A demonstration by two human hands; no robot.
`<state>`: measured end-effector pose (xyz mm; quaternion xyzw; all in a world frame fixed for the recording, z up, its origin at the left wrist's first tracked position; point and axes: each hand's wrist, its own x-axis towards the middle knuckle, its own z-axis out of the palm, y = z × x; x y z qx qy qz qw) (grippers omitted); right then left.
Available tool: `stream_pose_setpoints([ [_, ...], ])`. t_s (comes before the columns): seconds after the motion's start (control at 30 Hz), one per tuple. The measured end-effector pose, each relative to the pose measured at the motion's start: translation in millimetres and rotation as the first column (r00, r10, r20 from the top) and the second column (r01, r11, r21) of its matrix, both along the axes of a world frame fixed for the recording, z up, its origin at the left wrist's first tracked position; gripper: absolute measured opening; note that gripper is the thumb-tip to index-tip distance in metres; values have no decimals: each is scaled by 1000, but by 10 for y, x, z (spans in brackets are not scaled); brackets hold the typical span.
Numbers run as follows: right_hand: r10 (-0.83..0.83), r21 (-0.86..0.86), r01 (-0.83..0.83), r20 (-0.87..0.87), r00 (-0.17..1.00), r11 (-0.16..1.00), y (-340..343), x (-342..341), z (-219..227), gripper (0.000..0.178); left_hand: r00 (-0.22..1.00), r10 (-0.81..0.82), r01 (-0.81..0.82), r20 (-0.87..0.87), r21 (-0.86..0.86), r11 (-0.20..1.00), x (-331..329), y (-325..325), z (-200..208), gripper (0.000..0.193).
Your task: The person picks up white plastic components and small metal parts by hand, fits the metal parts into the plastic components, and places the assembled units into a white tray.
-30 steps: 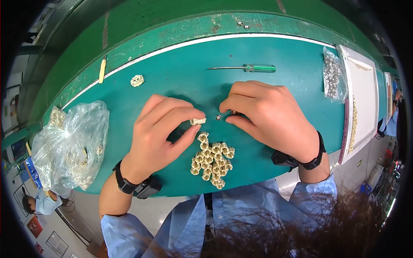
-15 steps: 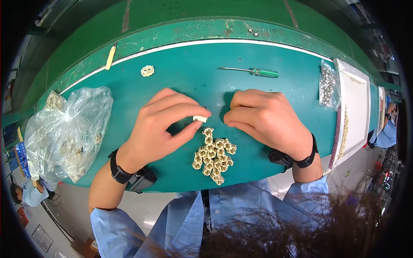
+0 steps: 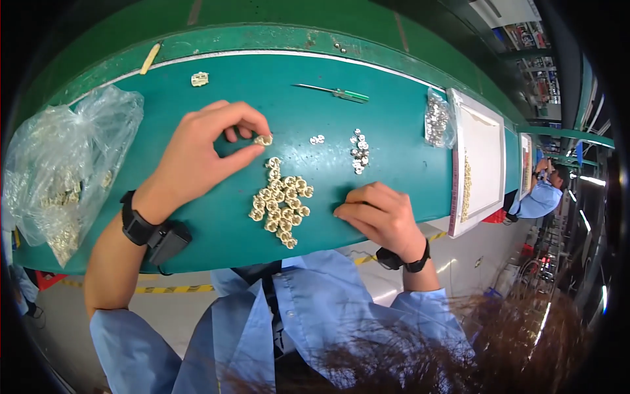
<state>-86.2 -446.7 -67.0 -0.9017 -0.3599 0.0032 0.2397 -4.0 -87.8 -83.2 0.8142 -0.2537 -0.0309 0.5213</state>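
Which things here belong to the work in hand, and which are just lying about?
Apparently in use:
cream piece, pinched in the left hand
cluster of cream pieces
small metal parts beyond the right hand

Apparently just lying about:
green-handled screwdriver
yellowish stick
lone pale part toward the back

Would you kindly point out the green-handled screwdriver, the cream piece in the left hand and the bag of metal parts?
Green-handled screwdriver (image 3: 350,96), head view: middle of the handle.
Cream piece (image 3: 264,140), head view: middle of its visible side.
Bag of metal parts (image 3: 436,121), head view: its filled part.
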Motion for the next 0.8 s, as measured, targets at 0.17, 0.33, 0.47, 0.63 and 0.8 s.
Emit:
stream_pose_setpoints([
  [0.17,-35,56,32,59,998,998,-95,-346,-12,25,1000,0,1,3,-46,999,38,23,-35,25],
  [0.33,1,60,-14,197,980,998,-229,-525,-177,23,1000,-2,2,-3,-43,999,24,47,-70,30],
  [0.47,20,107,-41,191,981,993,-310,-603,-174,19,993,50,-60,-107,-91,994,-15,3,7,28],
  [0.63,-68,196,72,-27,997,978,-72,-135,180,14,1000,-4,3,20,9,1000,-5,-13,-54,26],
  [0.8,-66,131,107,-281,957,986,675,883,391,11,991,-37,32,126,46,998,-24,9,-102,24],
])
